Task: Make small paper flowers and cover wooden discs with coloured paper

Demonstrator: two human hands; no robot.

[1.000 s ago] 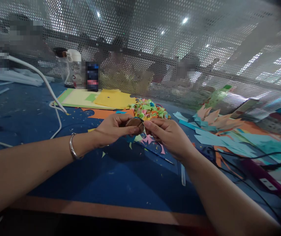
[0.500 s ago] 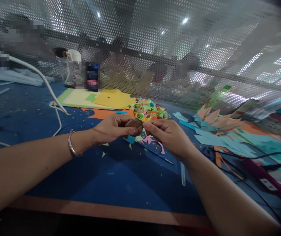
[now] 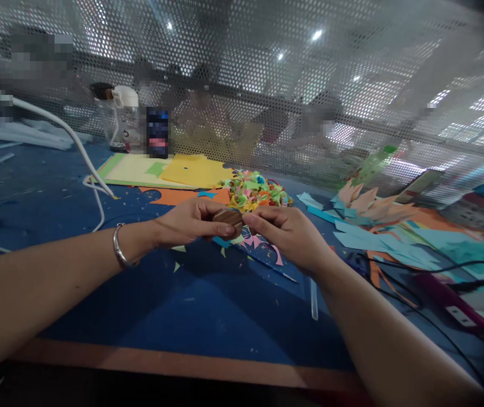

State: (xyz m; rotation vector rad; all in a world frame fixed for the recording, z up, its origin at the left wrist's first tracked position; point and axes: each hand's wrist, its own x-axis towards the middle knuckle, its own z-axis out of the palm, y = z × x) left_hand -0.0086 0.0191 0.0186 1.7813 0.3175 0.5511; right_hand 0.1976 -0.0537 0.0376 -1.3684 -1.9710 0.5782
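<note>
Over the blue tabletop (image 3: 182, 316), my left hand (image 3: 186, 221) is closed round a flat, rounded brown disc with wood-like grain (image 3: 227, 218), its thumb lying across the lower face. At the disc's right edge my right hand (image 3: 282, 229) makes a pinch with thumb and forefinger. A thin dark line, perhaps a cord, runs along the disc's top edge to that pinch; what exactly the fingertips hold is hidden. Below and beyond the hands lie pink paper scraps (image 3: 252, 241) and a thin blue stick with a pale tip (image 3: 273, 267).
Behind the hands sits a heap of colourful folded paper pieces (image 3: 258, 189), beside yellow paper (image 3: 199, 169). Bottles (image 3: 128, 118) and a phone (image 3: 158, 133) stand by the perforated screen. A white cable (image 3: 72, 133) hangs left. Blue paper strips (image 3: 381, 240) and a purple power strip (image 3: 457, 311) lie right.
The disc appears turned slightly, showing more of its grained face. Both hands stay in nearly the same place, and the whole view has shifted a little.
</note>
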